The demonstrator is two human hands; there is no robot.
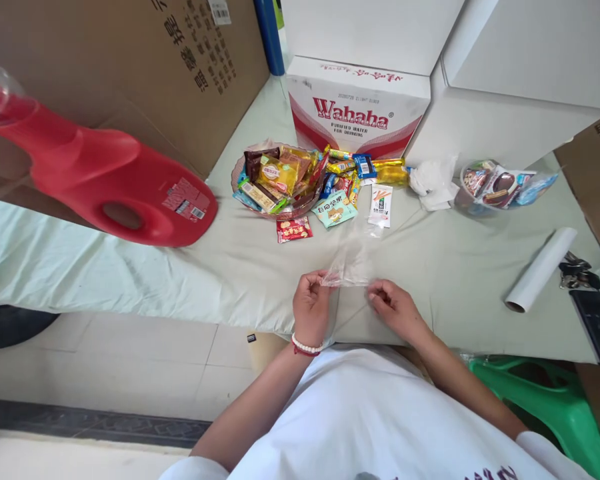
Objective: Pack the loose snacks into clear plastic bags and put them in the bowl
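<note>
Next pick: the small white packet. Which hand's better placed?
Right, probably: the right hand is closer, almost in line with the white packet. The left hand sits farther across, pinching the clear bag.

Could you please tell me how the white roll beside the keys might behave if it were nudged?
The white roll would probably roll sideways, being round and lying on its side. The keys might stop it on the right. It is probably fairly stiff, since it lies straight with a round, open end.
</note>
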